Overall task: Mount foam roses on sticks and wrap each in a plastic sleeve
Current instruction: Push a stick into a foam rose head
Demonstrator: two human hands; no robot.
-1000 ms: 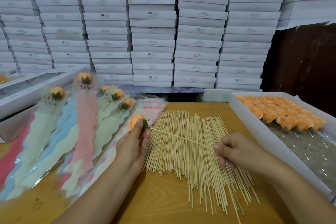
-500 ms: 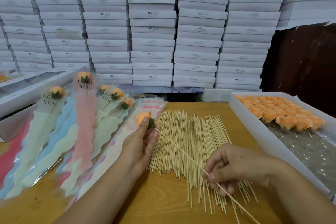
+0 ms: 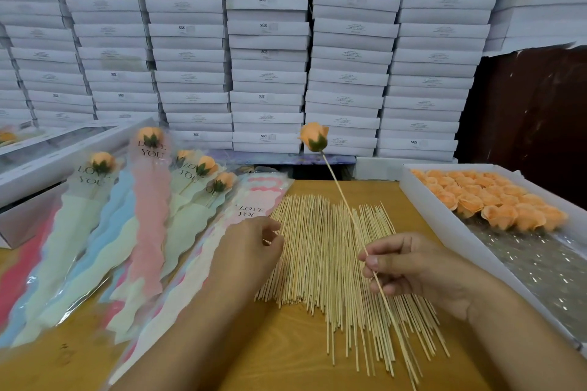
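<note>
1. The right hand (image 3: pixel 422 267) is nearest, low on the right, fingers pinched on a stick (image 3: pixel 355 225) about halfway down its length. The stick's lower end runs past the hand toward the near edge of the counter (image 3: pixel 286 349).
2. The left hand (image 3: pixel 251 247) hovers near the counter's middle with fingers loosely curled and holding nothing, its fingertips over the left edge of the stick pile (image 3: pixel 333 267).
3. The stick pile lies fanned flat on the counter between the two hands, directly under the held stick.
4. Beneath the left hand and wrist lies a stack of empty sleeves (image 3: pixel 251 200), pink and cream with "LOVE YOU" printed on top; the hand covers part of it.
5. The held stick slants up and away, carrying an orange rose (image 3: pixel 313 136) at its tip, raised above the far end of the pile.
6. On the left, wrapped roses (image 3: pixel 149 200) lie side by side in pink, blue and pale green sleeves, heads pointing away.
7. On the right, a white tray (image 3: pixel 444 225) holds rows of loose roses (image 3: pixel 495 200) at its far end; crinkled film shows at the near end.
8. At far left, long white boxes (image 3: pixel 47 165) sit beside the wrapped roses.
9. Behind everything, stacked boxes (image 3: pixel 270 41) form a wall.
</note>
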